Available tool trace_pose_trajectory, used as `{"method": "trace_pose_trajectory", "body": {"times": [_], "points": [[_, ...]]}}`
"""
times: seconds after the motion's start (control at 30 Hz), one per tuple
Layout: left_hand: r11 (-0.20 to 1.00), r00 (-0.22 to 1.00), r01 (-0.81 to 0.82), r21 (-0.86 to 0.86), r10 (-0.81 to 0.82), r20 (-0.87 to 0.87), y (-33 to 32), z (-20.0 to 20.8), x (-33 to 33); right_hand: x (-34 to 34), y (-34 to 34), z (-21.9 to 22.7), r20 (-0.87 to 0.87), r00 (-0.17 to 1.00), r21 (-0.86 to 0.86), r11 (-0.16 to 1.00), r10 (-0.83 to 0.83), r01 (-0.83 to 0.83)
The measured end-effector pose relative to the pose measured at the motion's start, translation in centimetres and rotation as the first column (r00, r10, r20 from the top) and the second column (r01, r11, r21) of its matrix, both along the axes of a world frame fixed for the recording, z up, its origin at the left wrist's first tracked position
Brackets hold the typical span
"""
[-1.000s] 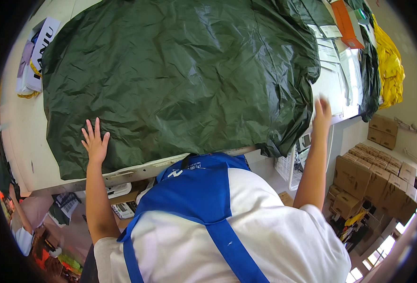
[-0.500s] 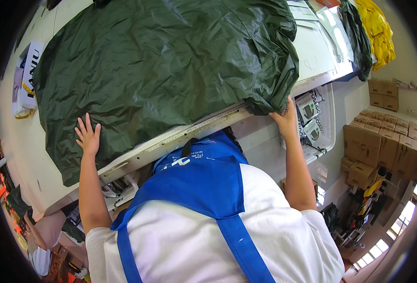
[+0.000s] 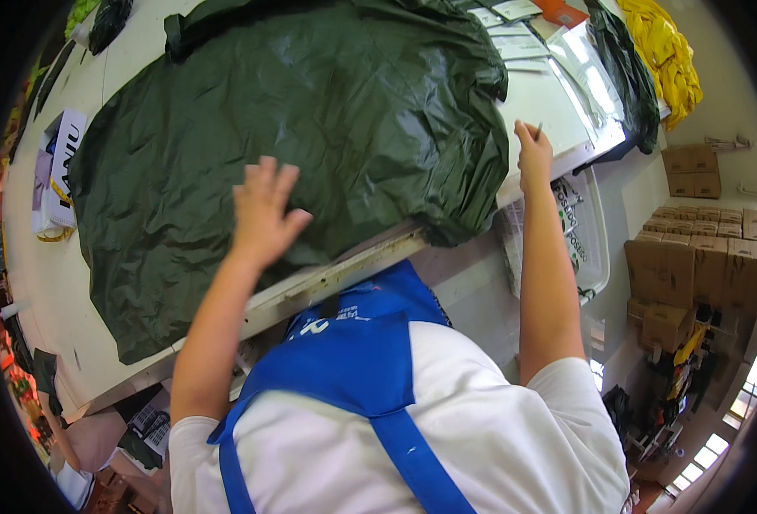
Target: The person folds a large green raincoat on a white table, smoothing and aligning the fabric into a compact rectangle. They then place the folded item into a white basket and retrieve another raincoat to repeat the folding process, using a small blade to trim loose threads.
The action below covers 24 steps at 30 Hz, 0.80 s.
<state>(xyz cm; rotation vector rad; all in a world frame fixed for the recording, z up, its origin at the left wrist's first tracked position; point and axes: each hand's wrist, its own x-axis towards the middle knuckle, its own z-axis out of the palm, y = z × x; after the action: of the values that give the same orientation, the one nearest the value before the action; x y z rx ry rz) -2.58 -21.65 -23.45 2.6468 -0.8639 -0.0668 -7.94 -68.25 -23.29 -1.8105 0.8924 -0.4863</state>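
A large dark green sheet of thin, shiny, wrinkled fabric is spread over the white table, its near edge reaching the table's front edge. Above the left middle of this fabric is my left hand, open with the fingers spread; whether it touches the cloth I cannot tell. My right hand is closed in a pinch just right of the fabric, over the bare table strip. A small thin dark tip shows at its fingers, too small to name.
Clear plastic sheets and papers lie at the table's right end, beside dark green and yellow cloth. A white crate with packets stands below. Cardboard boxes are stacked on the right. A white box sits left; another person's arm shows lower left.
My right hand has let go of the fabric's right corner and moved up, now closed. My left hand has moved right across the fabric. The fabric's right edge has shifted left in view.
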Motion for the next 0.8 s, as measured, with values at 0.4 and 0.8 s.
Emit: {"method": "trace_pose_trajectory", "body": {"times": [0.4, 0.8], "points": [[0.927, 0.899, 0.376, 0.017, -0.36, -0.25, -12.8, -1.9, -3.0, 14.1, -13.3, -0.9, -0.136, 0.967, -0.55, 0.795, 0.216, -0.255], [0.906, 0.89, 0.409, -0.108, -0.422, -0.174, -16.5, -0.5, -2.9, 5.9, -15.9, -5.3, -0.468, 0.884, -0.723, 0.574, 0.004, -0.385]]}}
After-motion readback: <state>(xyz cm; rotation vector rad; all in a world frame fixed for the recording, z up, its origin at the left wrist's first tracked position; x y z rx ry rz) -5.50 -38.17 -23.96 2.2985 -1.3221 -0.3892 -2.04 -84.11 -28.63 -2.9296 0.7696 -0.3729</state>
